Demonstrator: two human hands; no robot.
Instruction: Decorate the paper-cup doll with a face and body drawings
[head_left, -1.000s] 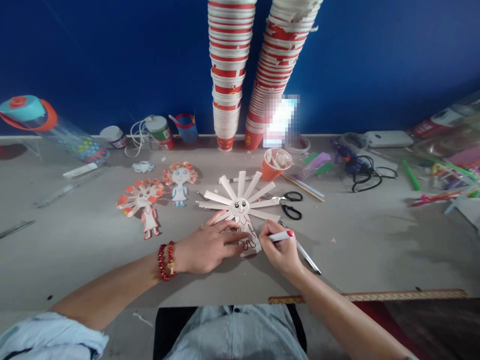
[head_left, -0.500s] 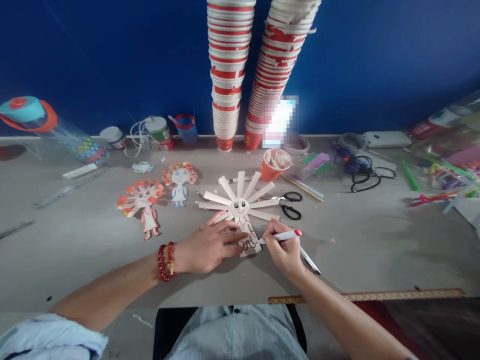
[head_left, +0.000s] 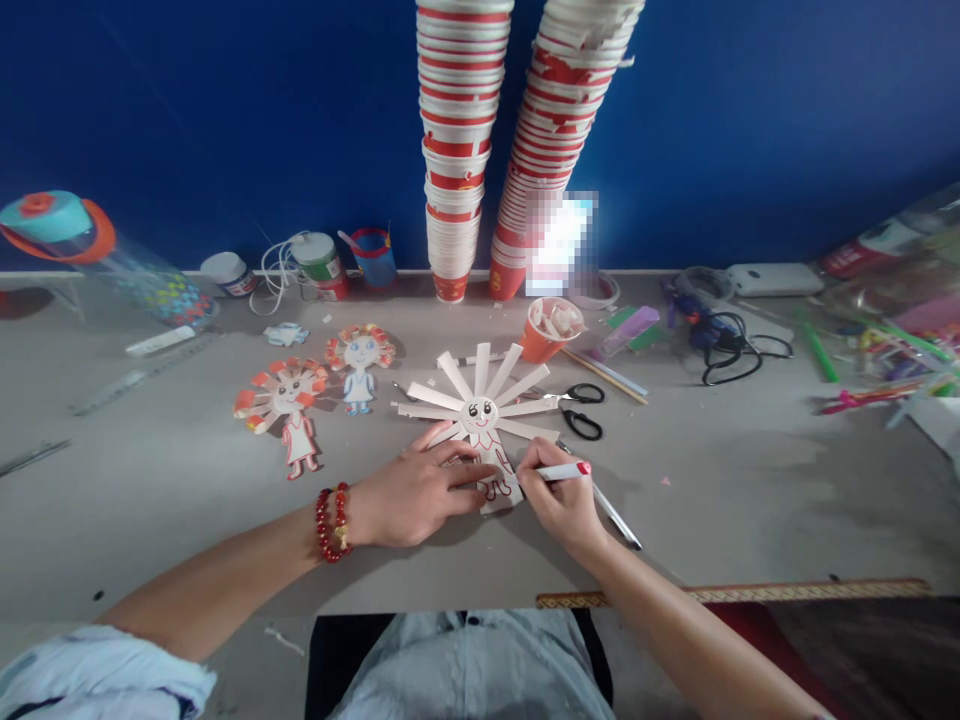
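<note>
A white paper doll [head_left: 480,412] lies on the grey table, with strips fanned out around its drawn face and a body outlined in dark red. My left hand [head_left: 420,490] rests flat, its fingers spread over the doll's left side and lower body. In my right hand [head_left: 559,505] is a white marker with a red end [head_left: 566,471], its tip at the right edge of the doll's body. Black-handled scissors [head_left: 583,410] lie partly under the doll's strips. A pen [head_left: 619,520] sits beside my right hand.
Two finished-looking paper dolls [head_left: 300,440] lie to the left. Tall paper cup stacks [head_left: 454,150] stand against the blue wall. An orange cup with paper scraps [head_left: 550,335] is behind the doll. A water bottle [head_left: 135,260] stands far left, black cable [head_left: 731,350] right.
My right hand and the marker have shifted slightly left and up along the doll's right edge. The left hand stays in place on the doll.
</note>
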